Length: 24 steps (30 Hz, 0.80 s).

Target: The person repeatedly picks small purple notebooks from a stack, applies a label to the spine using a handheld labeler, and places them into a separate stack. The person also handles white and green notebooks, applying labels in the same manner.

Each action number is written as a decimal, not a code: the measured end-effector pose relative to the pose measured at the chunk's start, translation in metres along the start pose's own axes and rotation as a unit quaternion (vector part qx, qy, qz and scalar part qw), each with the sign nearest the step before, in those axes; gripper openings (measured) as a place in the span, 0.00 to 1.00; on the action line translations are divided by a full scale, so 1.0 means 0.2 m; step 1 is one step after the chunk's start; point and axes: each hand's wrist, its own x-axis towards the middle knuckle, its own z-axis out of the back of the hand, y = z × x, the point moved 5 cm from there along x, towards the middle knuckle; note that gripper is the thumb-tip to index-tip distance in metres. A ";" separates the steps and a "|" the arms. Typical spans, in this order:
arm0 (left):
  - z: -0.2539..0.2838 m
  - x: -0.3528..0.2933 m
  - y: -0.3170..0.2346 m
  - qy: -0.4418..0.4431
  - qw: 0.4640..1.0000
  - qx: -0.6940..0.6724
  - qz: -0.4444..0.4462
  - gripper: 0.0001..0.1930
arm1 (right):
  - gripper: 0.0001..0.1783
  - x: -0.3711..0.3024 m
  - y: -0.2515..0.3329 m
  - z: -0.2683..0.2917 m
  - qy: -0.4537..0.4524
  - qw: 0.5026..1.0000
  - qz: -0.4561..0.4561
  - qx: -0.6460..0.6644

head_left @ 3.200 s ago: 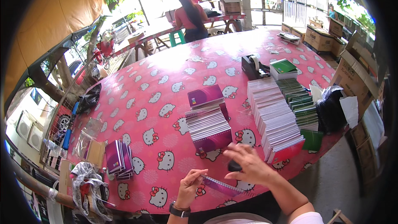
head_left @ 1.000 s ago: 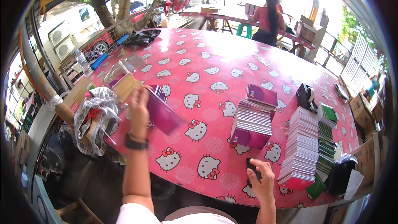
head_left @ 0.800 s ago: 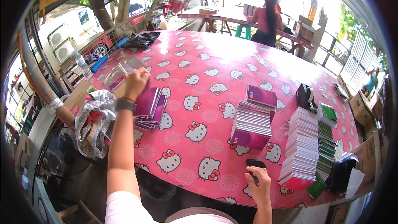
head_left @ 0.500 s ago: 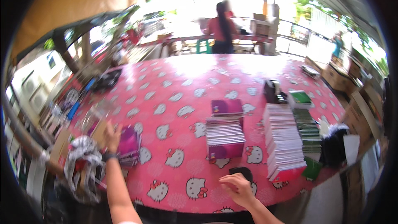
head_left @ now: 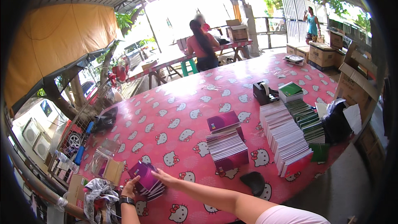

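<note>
A small fanned stack of purple notebooks [head_left: 143,173] lies at the left front of the table. My left hand [head_left: 129,188] grips the stack's near left edge. Against its right side, my right hand [head_left: 165,177] rests with fingers stretched out. In the middle stand purple notebooks [head_left: 227,147] packed in a row, spiral edges up, with one lying flat at the far end. To their right runs a long row of white-edged notebooks [head_left: 282,137], red cover at the near end. Green notebooks [head_left: 304,118] line up beside it.
A pink patterned cloth [head_left: 172,141] covers the table. On it are a black tape dispenser [head_left: 264,94], a black item [head_left: 253,183], a black bag [head_left: 336,122] and a clear plastic bag [head_left: 99,161]. Cardboard boxes [head_left: 322,54] stand at far right. People are in the background.
My right hand has crossed leftward from near the black item to the small purple stack. My left hand has shifted to the stack's near edge. The view has turned and tilted.
</note>
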 end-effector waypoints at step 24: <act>-2.41 -0.95 0.18 0.716 0.681 0.001 -0.152 0.48 | 0.69 -2.46 0.79 0.23 -0.500 0.778 0.284 -0.254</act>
